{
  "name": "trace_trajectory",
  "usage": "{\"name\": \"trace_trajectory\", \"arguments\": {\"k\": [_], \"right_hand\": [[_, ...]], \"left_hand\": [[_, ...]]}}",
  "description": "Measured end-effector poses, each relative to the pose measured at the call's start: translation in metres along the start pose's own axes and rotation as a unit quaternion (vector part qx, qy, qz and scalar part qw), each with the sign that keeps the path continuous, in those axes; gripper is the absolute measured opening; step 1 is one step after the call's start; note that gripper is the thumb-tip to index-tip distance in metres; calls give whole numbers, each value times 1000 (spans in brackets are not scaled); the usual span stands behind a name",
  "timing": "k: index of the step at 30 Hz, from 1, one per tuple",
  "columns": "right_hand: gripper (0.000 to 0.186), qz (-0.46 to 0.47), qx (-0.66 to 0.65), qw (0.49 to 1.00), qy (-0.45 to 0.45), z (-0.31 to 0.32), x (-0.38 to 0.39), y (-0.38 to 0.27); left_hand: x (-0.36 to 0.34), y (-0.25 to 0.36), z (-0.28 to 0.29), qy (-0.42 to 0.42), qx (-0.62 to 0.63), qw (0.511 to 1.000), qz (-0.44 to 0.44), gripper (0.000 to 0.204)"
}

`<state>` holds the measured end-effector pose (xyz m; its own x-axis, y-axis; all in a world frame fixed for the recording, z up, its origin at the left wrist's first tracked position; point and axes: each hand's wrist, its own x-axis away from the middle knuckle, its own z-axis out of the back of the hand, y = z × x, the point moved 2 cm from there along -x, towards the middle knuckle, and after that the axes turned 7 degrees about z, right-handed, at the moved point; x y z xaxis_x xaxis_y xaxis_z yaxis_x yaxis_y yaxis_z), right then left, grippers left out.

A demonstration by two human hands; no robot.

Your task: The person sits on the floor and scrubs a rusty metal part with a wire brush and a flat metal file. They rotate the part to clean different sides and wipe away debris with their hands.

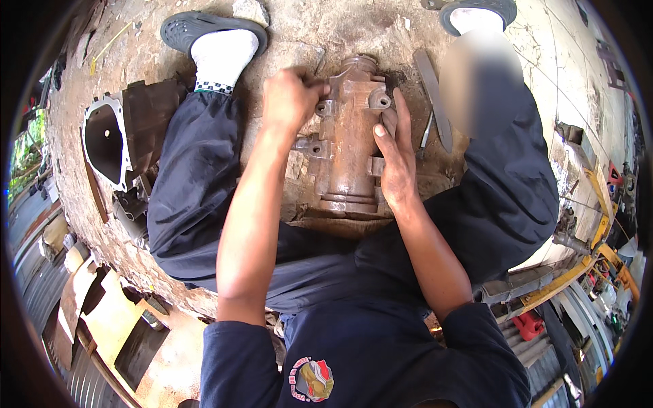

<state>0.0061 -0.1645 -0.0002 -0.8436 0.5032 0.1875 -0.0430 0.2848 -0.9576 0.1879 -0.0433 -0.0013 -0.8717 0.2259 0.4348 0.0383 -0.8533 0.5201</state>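
Between my legs on the ground lies a brown, rusty cylindrical metal housing (352, 146) with bolt lugs along its sides and a ringed collar at its near end. My left hand (291, 98) is at its upper left side, beside a lug, with the fingers curled in; whatever they may grip is hidden. Along the right side rests my right hand (398, 153), its fingers stretched forward and the thumb apart, against the housing near a round lug (379, 100).
A flat grey metal bar (433, 102) and a thin rod-like tool (426, 132) lie right of the housing. Left of my leg stands a hollow metal casing (126, 132) with an open flanged end. A stone (252, 11) sits by my left shoe. Yellow metal framing (544, 294) is at the right.
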Motion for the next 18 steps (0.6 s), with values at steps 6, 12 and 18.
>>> {"name": "trace_trajectory", "arguments": {"k": [6,12,18], "right_hand": [[95,-7,-7,1000,10,2,1,-1],[95,1,-7,1000,0,-3,0,-5],[93,17,20,1000,6,3,-1,6]], "left_hand": [[6,-10,-7,-1,24,1000,-18,32],[-15,-1,-8,43,33,999,-5,38],[-3,-8,-11,22,32,999,35,40]]}}
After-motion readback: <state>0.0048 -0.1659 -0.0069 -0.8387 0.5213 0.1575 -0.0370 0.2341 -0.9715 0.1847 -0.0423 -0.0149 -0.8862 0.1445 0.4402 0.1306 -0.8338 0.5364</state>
